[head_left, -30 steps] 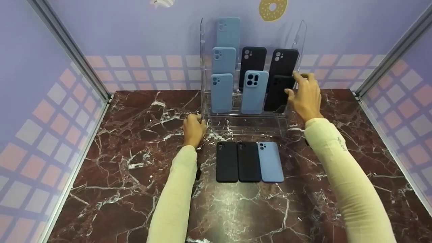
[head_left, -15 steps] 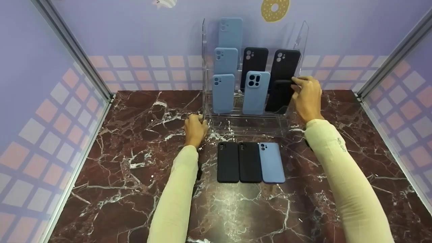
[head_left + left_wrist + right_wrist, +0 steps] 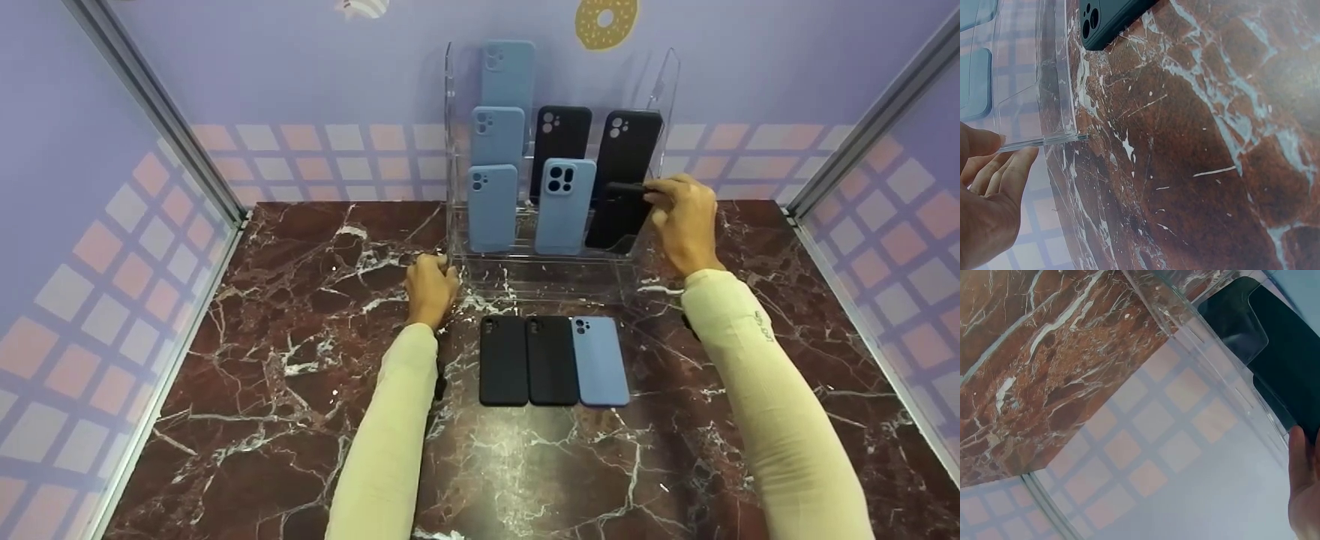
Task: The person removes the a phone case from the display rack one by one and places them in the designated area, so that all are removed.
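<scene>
My right hand point(image 3: 686, 225) pinches the upper right corner of a black phone case point(image 3: 619, 219), which leans in the bottom right slot of a clear acrylic display stand point(image 3: 555, 279). In the right wrist view the lower end of this phone case point(image 3: 1289, 354) sits behind the clear front lip, with the thumb point(image 3: 1300, 464) against its side. My left hand point(image 3: 431, 289) grips the lower left edge of the stand; in the left wrist view thumb and fingers point(image 3: 1019, 169) pinch the clear side panel point(image 3: 1044, 140) from both faces.
Beside the held case stands a light blue case point(image 3: 566, 217); another blue case point(image 3: 493, 210) fills the left slot. Behind are more blue and black cases point(image 3: 630, 142). Two black cases point(image 3: 504, 364) and a blue one point(image 3: 601, 364) lie in a row on the marble-patterned table point(image 3: 300, 450).
My right fingers have come together on the black case's corner, and its top edge has tipped down towards me. My left hand keeps its place on the stand.
</scene>
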A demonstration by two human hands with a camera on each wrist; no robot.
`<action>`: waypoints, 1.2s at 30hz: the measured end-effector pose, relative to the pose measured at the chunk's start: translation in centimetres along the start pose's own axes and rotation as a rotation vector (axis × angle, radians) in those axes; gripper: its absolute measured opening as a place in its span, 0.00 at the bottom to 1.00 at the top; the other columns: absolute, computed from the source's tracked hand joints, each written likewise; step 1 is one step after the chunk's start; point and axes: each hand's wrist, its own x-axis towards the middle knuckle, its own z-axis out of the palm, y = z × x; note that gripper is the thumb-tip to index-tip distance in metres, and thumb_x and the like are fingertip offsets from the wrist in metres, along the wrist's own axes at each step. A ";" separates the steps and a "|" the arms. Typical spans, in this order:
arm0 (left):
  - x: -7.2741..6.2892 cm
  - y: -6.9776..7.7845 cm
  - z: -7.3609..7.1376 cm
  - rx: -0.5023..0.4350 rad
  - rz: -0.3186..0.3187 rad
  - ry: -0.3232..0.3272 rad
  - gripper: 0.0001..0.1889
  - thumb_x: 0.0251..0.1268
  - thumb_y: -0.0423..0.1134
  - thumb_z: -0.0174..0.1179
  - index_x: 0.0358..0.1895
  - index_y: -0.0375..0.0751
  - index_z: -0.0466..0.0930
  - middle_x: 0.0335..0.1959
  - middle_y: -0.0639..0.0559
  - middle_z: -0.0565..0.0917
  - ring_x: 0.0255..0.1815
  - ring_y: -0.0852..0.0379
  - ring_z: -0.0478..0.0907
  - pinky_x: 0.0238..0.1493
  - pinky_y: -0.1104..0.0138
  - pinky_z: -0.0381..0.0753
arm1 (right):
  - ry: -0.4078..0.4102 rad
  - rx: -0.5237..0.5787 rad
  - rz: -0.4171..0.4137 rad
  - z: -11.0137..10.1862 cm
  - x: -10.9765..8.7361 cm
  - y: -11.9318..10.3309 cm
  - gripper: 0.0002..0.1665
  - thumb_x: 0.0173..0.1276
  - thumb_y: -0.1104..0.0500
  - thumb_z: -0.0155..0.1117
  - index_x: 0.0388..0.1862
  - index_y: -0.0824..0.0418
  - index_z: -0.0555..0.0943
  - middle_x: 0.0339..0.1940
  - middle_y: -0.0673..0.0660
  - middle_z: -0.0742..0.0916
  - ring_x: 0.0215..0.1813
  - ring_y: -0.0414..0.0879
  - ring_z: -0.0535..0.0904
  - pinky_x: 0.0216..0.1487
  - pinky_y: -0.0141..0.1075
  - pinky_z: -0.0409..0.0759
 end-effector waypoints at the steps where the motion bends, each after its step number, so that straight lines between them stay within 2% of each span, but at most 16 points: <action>1: 0.0 0.0 0.0 -0.002 0.000 0.002 0.14 0.63 0.33 0.66 0.51 0.34 0.87 0.50 0.39 0.87 0.53 0.38 0.84 0.56 0.51 0.79 | 0.004 0.009 0.001 0.0 0.0 0.0 0.16 0.58 0.79 0.59 0.42 0.72 0.88 0.38 0.67 0.89 0.43 0.64 0.85 0.52 0.53 0.78; 6: 0.0 0.0 0.0 -0.005 0.002 0.005 0.14 0.63 0.33 0.66 0.51 0.34 0.87 0.51 0.39 0.87 0.53 0.37 0.83 0.56 0.50 0.79 | 0.048 0.045 0.004 -0.5 -0.1 0.0 0.23 0.51 0.83 0.52 0.40 0.72 0.88 0.37 0.67 0.89 0.41 0.61 0.85 0.49 0.51 0.80; 9: 0.0 0.1 0.0 -0.009 -0.003 0.001 0.13 0.63 0.33 0.66 0.51 0.34 0.88 0.50 0.39 0.87 0.53 0.37 0.83 0.56 0.50 0.79 | 0.088 0.044 -0.013 -0.8 0.0 -0.1 0.21 0.53 0.83 0.55 0.39 0.72 0.89 0.36 0.66 0.89 0.38 0.59 0.85 0.45 0.40 0.81; 12: 0.0 0.0 0.0 -0.013 -0.013 -0.003 0.13 0.64 0.33 0.66 0.50 0.35 0.88 0.50 0.40 0.87 0.53 0.38 0.84 0.57 0.50 0.79 | 0.125 0.052 -0.015 -1.1 0.3 -0.4 0.16 0.57 0.81 0.59 0.39 0.72 0.89 0.35 0.66 0.89 0.36 0.58 0.84 0.41 0.26 0.75; 16: 0.0 0.0 0.1 -0.012 -0.024 -0.012 0.12 0.64 0.34 0.66 0.49 0.37 0.89 0.50 0.41 0.88 0.53 0.38 0.84 0.57 0.50 0.78 | 0.169 0.090 -0.016 -1.9 0.8 -1.0 0.15 0.58 0.81 0.59 0.38 0.72 0.89 0.35 0.67 0.88 0.34 0.56 0.82 0.37 0.18 0.69; 19: 0.0 -0.1 0.1 -0.013 -0.024 -0.015 0.12 0.65 0.34 0.65 0.49 0.37 0.89 0.49 0.41 0.88 0.53 0.39 0.84 0.57 0.50 0.79 | 0.207 0.098 -0.040 -2.7 1.2 -1.4 0.15 0.58 0.81 0.59 0.38 0.72 0.89 0.35 0.67 0.89 0.34 0.50 0.82 0.37 0.18 0.70; 21: 0.0 0.0 0.0 -0.013 -0.026 -0.015 0.11 0.65 0.34 0.65 0.47 0.37 0.90 0.49 0.41 0.88 0.53 0.39 0.84 0.56 0.50 0.79 | 0.231 0.101 -0.047 -3.2 1.3 -1.8 0.14 0.59 0.80 0.60 0.38 0.71 0.89 0.34 0.66 0.89 0.35 0.44 0.81 0.38 0.18 0.72; 26: 0.1 0.0 -0.1 -0.010 -0.026 -0.027 0.08 0.64 0.34 0.63 0.39 0.38 0.91 0.46 0.41 0.89 0.52 0.38 0.84 0.55 0.49 0.78 | 0.279 0.140 0.004 -4.4 1.3 -2.9 0.11 0.62 0.78 0.64 0.38 0.70 0.90 0.35 0.64 0.90 0.35 0.28 0.78 0.41 0.20 0.77; 32: 0.1 0.0 0.0 -0.025 -0.020 -0.024 0.08 0.64 0.33 0.64 0.42 0.37 0.91 0.46 0.41 0.89 0.52 0.38 0.84 0.55 0.49 0.78 | 0.291 0.183 0.085 -5.9 0.6 -4.5 0.09 0.62 0.75 0.68 0.38 0.66 0.90 0.37 0.61 0.90 0.34 0.29 0.78 0.40 0.22 0.78; 36: 0.1 -0.1 0.0 -0.037 -0.018 -0.019 0.09 0.64 0.33 0.64 0.44 0.37 0.91 0.46 0.41 0.89 0.51 0.38 0.84 0.55 0.50 0.78 | 0.285 0.189 0.100 -6.4 -0.6 -4.8 0.07 0.62 0.74 0.70 0.38 0.67 0.89 0.37 0.62 0.90 0.33 0.30 0.78 0.38 0.23 0.77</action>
